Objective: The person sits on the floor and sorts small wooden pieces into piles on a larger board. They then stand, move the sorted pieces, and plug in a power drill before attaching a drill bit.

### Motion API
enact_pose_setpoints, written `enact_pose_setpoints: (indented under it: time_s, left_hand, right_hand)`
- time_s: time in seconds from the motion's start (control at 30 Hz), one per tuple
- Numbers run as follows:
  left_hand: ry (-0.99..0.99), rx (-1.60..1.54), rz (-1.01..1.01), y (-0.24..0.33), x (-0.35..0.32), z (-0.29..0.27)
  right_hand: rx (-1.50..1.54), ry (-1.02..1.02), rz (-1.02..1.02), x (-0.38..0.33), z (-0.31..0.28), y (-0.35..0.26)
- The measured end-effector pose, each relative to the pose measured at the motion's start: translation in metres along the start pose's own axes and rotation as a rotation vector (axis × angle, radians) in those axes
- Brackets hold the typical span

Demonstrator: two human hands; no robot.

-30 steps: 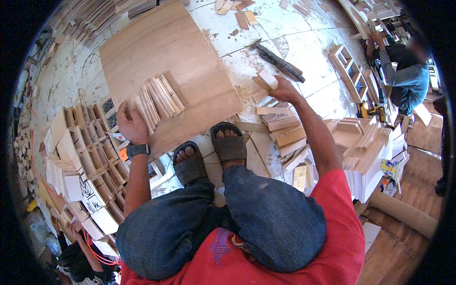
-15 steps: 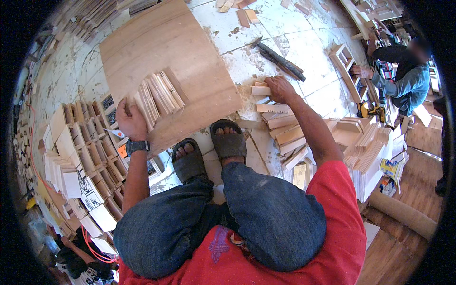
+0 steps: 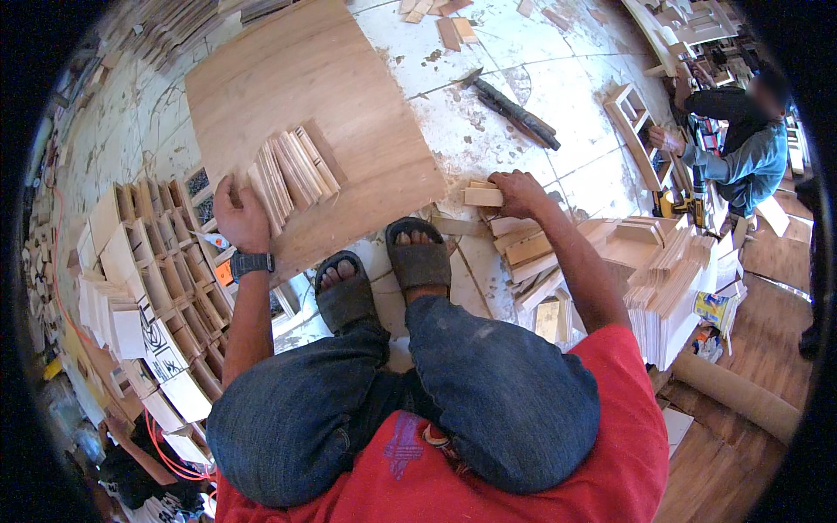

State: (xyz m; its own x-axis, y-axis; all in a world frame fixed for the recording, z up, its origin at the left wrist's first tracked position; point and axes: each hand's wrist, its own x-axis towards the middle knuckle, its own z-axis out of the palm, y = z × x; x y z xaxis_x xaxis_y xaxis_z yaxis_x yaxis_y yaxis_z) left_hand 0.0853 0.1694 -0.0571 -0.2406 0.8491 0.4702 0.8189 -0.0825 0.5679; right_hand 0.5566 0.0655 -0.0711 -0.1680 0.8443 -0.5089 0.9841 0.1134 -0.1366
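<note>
- Plywood sheet (image 3: 305,96): largest item, flat on the white tiled floor (image 3: 558,131), filling the upper centre-left of the frame; its near edge runs just above the person's sandalled feet (image 3: 384,270).
- Slotted wooden racks (image 3: 148,279): left of frame, set side by side, pale and boxy.
- Loose pile of wood offcuts (image 3: 532,253): right of centre, just below the right hand; a taller stack of thin boards (image 3: 676,288) further right.
- Row of thin wood slats (image 3: 292,170): centre-left, standing on edge and leaning together on the plywood sheet.
- Left hand (image 3: 240,218): curled against the near end of the slats, fingers touching them; whether it grips one cannot be told.
- Right hand (image 3: 519,193): centre-right, closed around a small wood block (image 3: 482,195).
- Handling judgement: block looks light, stiff, dry, not slippery; best pinched across its short faces. Slats look thin and could topple together or snap if bent, so steady them from the ends.
- Another person (image 3: 741,148): upper right, working apart.
</note>
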Motion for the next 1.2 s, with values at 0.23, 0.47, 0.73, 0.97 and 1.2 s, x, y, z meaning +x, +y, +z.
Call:
enact_pose_setpoints:
  time_s: [0.23, 0.47, 0.73, 0.97, 1.2]
  left_hand:
    - [0.016, -0.035, -0.015, 0.001, 0.001, 0.001]
    - [0.032, -0.098, -0.054, 0.000, -0.002, 0.003]
    - [0.013, -0.057, -0.014, 0.005, 0.001, 0.000]
    - [0.003, -0.052, 0.009, 0.007, 0.000, -0.002]
    - [-0.027, -0.169, -0.024, 0.008, 0.000, -0.002]
  right_hand:
    - [0.176, 0.096, 0.041, -0.004, -0.002, 0.008]
    - [0.410, 0.251, 0.312, -0.017, -0.020, -0.006]
    - [1.525, 0.310, 0.071, 0.029, -0.097, -0.097]
    - [0.906, 0.303, -0.082, 0.109, -0.105, -0.228]
    - [0.778, 0.483, 0.013, 0.087, -0.079, -0.261]
